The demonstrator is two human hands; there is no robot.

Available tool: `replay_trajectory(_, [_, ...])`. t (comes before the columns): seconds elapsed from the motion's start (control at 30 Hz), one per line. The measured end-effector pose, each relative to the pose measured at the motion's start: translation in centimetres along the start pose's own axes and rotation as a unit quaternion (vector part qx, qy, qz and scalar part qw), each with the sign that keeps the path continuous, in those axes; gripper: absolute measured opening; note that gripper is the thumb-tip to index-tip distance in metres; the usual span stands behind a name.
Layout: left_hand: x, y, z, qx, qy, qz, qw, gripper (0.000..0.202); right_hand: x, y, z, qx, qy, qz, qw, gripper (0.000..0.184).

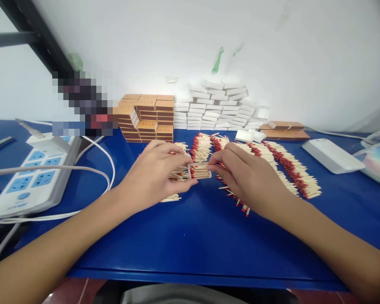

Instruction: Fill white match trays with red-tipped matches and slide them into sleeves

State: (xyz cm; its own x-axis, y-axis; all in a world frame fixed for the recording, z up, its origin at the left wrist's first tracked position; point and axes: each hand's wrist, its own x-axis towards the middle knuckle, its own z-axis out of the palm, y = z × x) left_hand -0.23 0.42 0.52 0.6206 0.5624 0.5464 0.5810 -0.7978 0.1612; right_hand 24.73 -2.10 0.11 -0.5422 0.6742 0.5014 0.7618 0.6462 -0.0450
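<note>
A white tray [201,177] is held between two sets of fingertips, over the desk [190,240]. The fingers of the left hand [156,171] grip its left end, index finger at the far edge, thumb at the near. The fingers of the right hand [248,175] are pinched together at the opposite end; whether they clasp tray or matchsticks [199,171] cannot be told. Loose match rows [291,166] extend beyond the right fingers.

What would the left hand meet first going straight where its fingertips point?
Beyond the tray it holds, probably the right hand, at the tray's other end; exact depth is unclear.
</note>
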Motion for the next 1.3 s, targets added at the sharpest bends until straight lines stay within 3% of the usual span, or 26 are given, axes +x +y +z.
replay_trajectory(0.2, [0.0,0.5,-0.1,-0.017,0.007,0.001,1.000,0.029,-0.1,-0.3,0.4,-0.011,0.002,-0.013,1.000,0.022])
replay_trajectory(0.4, [0.3,0.1,-0.2,0.009,0.034,-0.027,0.999,0.028,-0.4,-2.2,0.3,0.051,0.064,-0.040,0.996,0.013])
replay_trajectory(0.47, [0.3,-0.1,-0.3,0.022,0.046,-0.042,0.998,0.026,-0.7,-3.6,0.8,0.059,0.045,-0.083,0.994,0.014])
replay_trajectory(0.6, [0.5,0.0,-0.5,0.033,0.046,-0.066,0.996,0.026,-1.4,-5.6,2.4,0.053,-0.060,-0.156,0.984,0.019])
replay_trajectory(0.7, [0.5,0.1,-0.5,0.032,0.039,-0.071,0.996,0.026,-1.5,-6.0,3.2,0.059,-0.091,-0.154,0.982,0.021])
replay_trajectory(1.3, [0.3,0.0,-0.4,0.045,0.043,-0.058,0.996,0.032,-1.1,-6.2,3.1,0.124,-0.099,-0.115,0.981,0.018])
